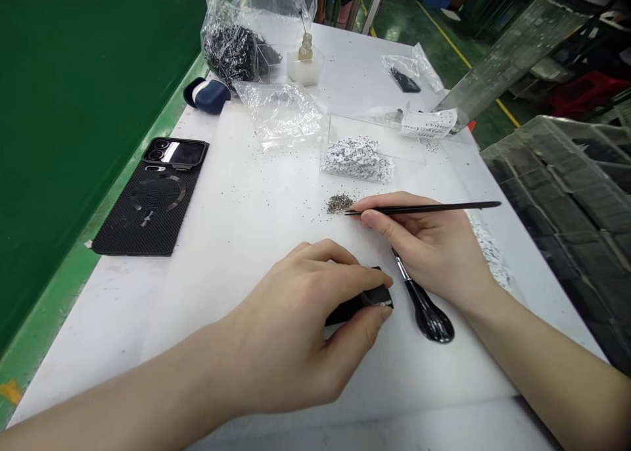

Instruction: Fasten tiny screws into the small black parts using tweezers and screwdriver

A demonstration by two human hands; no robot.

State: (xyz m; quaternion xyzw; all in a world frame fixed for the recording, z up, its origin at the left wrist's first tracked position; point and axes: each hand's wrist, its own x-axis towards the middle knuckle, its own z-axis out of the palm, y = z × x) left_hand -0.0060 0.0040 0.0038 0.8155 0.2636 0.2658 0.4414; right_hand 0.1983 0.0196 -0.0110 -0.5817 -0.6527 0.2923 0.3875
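My left hand (305, 319) is closed around a small black block-like part (377, 296), its thumb and fingers on the part's right end; the palm hides much of the rest. In my right hand (424, 247) is a pair of black tweezers (434, 208), pinched between thumb and fingers. The tweezers' tips reach the edge of a small pile of tiny metal pieces (340, 204). Below my right hand lies a tool with a bulbous black handle (432, 316) and a silver neck; its tip is partly hidden by the fingers.
Small white parts (357, 158) lie in a clear tray behind the pile. A black phone (152, 201) and a dark blue case (211, 96) are at left. Bags of black parts (231, 53) and a small bottle (305, 48) stand at the back. Clear drawers (557, 194) stand right.
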